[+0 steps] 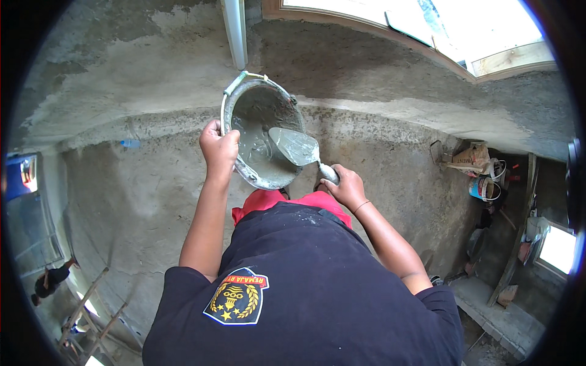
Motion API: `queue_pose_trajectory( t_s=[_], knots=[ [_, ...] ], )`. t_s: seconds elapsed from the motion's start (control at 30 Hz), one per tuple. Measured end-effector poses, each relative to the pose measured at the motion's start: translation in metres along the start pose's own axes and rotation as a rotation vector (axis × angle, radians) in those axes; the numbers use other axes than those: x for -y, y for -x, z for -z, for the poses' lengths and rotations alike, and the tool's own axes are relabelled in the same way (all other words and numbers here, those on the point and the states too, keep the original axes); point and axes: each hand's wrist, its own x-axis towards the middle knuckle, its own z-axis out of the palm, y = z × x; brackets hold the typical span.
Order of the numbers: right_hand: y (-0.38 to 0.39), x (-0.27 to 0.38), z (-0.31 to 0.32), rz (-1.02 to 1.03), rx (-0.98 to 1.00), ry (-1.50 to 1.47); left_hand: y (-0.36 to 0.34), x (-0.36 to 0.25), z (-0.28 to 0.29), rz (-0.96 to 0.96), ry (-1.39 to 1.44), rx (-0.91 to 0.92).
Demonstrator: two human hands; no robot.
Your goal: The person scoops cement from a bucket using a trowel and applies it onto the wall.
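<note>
In front of me, a round bucket (228, 116) of wet grey mortar (256, 122) tilts with its mouth toward me. My left hand (220, 146) grips its left rim, thumb over the edge. A wire handle with a pale grip lies against the upper rim. My right hand (348, 188) is closed round the handle of a trowel (296, 146). The trowel's broad blade, smeared with mortar, reaches over the right side of the bucket's mouth. Whether the blade touches the mortar inside, I cannot tell.
A grey wall with a window frame (366, 23) and a white pipe (234, 36) rises ahead. Buckets (483, 188) and a paper sack (473, 157) stand at the right. Wooden poles (85, 305) and another person (52, 280) are at the lower left; a plastic bottle (130, 143) lies farther up.
</note>
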Motion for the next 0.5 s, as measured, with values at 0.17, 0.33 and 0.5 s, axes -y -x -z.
queue_pose_trajectory(
  t_s=[0.17,0.33,0.5],
  knots=[
    [0.005,0.001,-0.003,-0.027,-0.023,0.023,-0.002,-0.003,-0.001,0.016,-0.003,0.028],
    [0.006,-0.009,-0.014,0.011,-0.044,-0.016,0.002,-0.005,-0.001,0.017,-0.012,0.009],
    [0.003,-0.010,-0.014,-0.015,0.013,-0.026,0.001,0.014,0.002,0.040,-0.036,-0.002]
  ],
)
